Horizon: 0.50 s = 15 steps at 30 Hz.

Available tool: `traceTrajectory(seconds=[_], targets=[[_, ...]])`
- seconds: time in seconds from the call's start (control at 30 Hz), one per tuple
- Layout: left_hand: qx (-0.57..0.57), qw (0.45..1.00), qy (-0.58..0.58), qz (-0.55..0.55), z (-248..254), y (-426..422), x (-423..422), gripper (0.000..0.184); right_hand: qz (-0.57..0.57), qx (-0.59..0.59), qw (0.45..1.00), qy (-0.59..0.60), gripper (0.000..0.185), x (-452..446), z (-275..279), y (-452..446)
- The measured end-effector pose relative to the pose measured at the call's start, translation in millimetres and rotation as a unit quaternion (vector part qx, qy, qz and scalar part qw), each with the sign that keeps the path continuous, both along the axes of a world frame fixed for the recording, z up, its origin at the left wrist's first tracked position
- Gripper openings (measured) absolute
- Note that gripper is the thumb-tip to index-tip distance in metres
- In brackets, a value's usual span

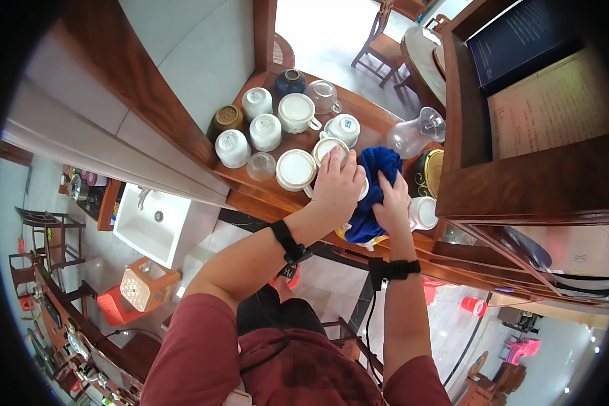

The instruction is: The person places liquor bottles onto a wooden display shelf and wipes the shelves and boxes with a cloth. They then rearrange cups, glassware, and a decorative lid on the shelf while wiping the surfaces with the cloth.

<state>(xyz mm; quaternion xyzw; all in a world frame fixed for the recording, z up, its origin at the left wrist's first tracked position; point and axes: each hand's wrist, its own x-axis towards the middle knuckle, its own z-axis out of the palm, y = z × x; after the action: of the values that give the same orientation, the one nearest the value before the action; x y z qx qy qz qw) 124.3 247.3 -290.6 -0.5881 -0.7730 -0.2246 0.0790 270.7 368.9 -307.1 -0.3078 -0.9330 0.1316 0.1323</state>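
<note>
My left hand (338, 179) lies over an upturned white cup (329, 150) on the wooden shelf (375, 118), its fingertips on the cup's base. A blue cloth (371, 216) is bunched up just right of it, with my right hand (392, 199) closed on its right side. Another upturned white cup (296, 169) stands left of my left hand. Beyond my fingers is a white cup with a blue mark (345, 127). To the right of my right hand a white cup (423, 212) lies near a black and gold round item (430, 172).
Several upturned cups, a brown cup (228, 118), a dark blue cup (290, 82) and a glass cup (323, 97) stand at the shelf's left. A glass pitcher (413, 135) lies at the back right. A wooden cabinet (521, 186) borders the right side.
</note>
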Motion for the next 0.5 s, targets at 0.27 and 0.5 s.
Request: traceTrajectory(seconds=[0.27, 0.5], targets=[[-0.058, 0.998, 0.004, -0.026, 9.3, -1.0, -11.7, 0.066, -0.017, 0.039, 0.997, -0.059, 0.073, 1.2, 19.0, -25.9], [-0.018, 0.996, 0.055, -0.063, 16.9, 11.1, -12.1, 0.033, 0.013, -0.055, 0.997, -0.052, 0.066, 41.8, 37.9, -70.9]])
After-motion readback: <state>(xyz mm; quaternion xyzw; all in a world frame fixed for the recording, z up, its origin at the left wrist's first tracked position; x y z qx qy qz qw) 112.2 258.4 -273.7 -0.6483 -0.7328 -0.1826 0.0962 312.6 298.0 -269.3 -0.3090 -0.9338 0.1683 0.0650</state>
